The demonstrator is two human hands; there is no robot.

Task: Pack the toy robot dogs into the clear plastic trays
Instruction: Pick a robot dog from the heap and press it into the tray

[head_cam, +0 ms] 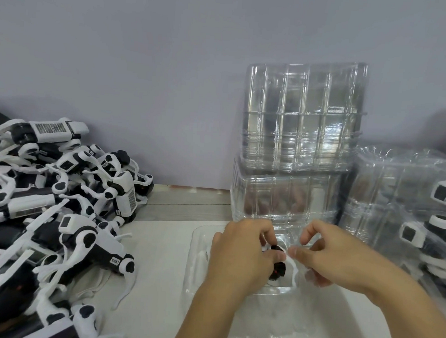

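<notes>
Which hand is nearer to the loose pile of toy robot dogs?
Left. The left hand grips a toy dog over the clear tray, on the pile's side. The right hand is beyond it, farther from the pile.

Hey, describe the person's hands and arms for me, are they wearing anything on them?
Both the left hand and the right hand are bare: no gloves, rings or watch visible. The forearms are bare too, with no sleeve in view down to the frame's edge.
</notes>
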